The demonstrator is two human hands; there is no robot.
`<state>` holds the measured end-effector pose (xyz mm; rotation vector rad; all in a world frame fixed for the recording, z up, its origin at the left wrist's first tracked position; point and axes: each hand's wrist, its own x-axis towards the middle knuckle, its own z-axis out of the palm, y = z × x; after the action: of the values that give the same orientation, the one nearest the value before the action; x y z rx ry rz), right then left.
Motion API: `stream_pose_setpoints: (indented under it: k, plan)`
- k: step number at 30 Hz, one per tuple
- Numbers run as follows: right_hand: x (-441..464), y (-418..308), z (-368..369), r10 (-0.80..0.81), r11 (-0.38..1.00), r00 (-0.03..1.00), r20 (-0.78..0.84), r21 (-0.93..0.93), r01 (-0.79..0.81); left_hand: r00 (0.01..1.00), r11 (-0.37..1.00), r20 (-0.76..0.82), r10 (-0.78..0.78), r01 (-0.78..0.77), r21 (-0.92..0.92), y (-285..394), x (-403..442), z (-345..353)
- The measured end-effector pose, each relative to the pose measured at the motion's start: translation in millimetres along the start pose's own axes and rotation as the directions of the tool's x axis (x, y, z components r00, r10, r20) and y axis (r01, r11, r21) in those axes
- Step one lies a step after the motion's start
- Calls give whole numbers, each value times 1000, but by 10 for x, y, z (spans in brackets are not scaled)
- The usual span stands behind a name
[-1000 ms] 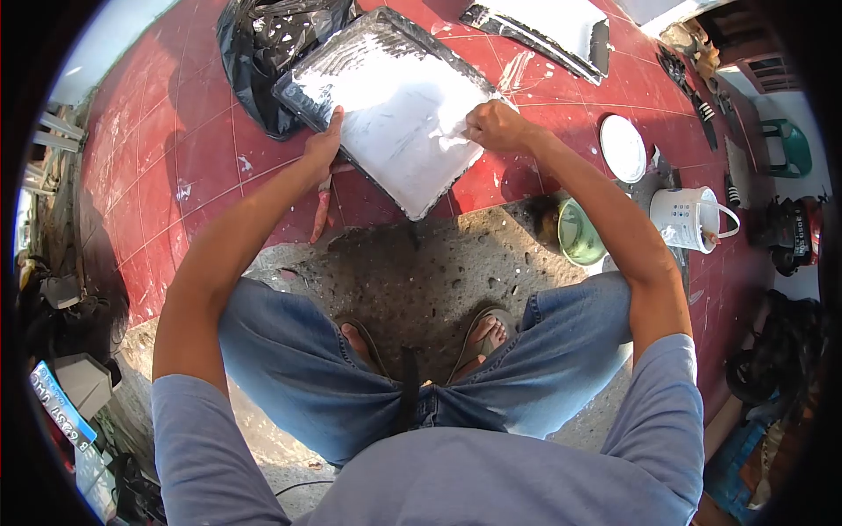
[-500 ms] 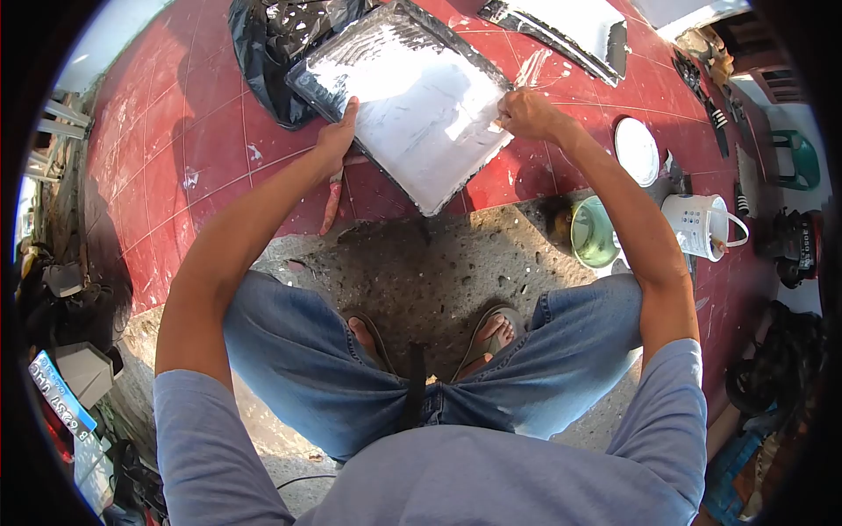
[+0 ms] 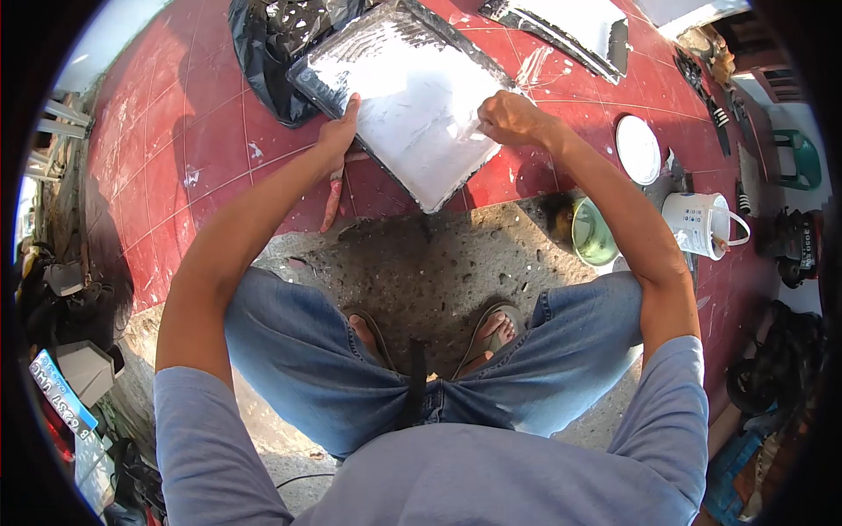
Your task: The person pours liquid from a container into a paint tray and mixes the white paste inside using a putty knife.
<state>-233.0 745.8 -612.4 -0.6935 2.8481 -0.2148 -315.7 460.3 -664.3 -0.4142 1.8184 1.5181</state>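
Head view: two sandalled feet (image 3: 500, 331) below one white-coated board (image 3: 421, 123) at the edge of the red tiles (image 3: 206, 171); one green bowl (image 3: 578, 224), one bucket (image 3: 688, 219), one lid (image 3: 638, 149) right of it. Gripped along its left edge by the outstretched left hand (image 3: 339, 138), thumb on top; met near its right edge by the outstretched right hand (image 3: 513, 118), curled closed, contents unclear. Beyond it, one black bag (image 3: 263, 66), one similar board (image 3: 583, 22).

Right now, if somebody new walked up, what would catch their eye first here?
Probably the glaring white, black-edged panel at top centre, with the left hand at its left edge and the curled right hand at its right side. Next, the red tiled floor around it, then the white bucket on the right.
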Motion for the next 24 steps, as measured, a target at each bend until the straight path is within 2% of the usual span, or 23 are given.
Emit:
stream_pose_setpoints:
  k: [2, 6, 7, 10, 11, 14, 15, 16, 18, 20, 22, 24]
  plan:
    - [29, 132, -56, 77, 996, 997, 15, -38, -76, 1000, 1000, -7, 2, -2, 7, 16, -11, 10]
    - [136, 80, 164, -7, 990, 952, -307, -138, -37, 999, 1000, -39, 0, 1, 26, 27, -11, 31]
    - [149, -10, 124, -104, 986, 946, -306, -157, 57, 999, 1000, -49, -7, 8, 30, 32, -14, 35]
    - [127, -370, 92, -80, 984, 972, -222, 140, 113, 1000, 1000, -21, -12, 13, 19, 6, 23, 20]
    - [108, -425, 41, -136, 988, 986, -95, 60, 142, 1000, 1000, -4, -11, 11, 10, -7, 47, 3]
    - [75, -176, 98, -56, 998, 998, -32, 28, 57, 1000, 1000, 16, -1, 1, 2, -11, 40, 1]
    - [35, -127, 25, -72, 993, 996, -43, -92, 68, 1000, 1000, 16, -4, 4, 1, -25, 70, -17]
    - [26, -109, -38, 40, 999, 998, -40, -5, -40, 1000, 1000, 17, -7, 7, 1, -35, 101, -24]
    - [51, -153, 3, 44, 997, 992, -115, -62, -51, 1000, 1000, 7, -20, 20, 14, -32, 91, -16]
    - [117, -428, 62, 96, 995, 991, -95, 50, -91, 999, 998, -14, -42, 42, 41, 35, -5, 27]
    - [128, -663, 123, -97, 993, 991, -96, 64, 104, 1000, 1000, -18, -16, 16, 24, 32, 7, 44]
    - [91, -761, 52, -139, 978, 990, -13, 156, 139, 999, 1000, -32, -7, 8, 23, 12, -2, 18]
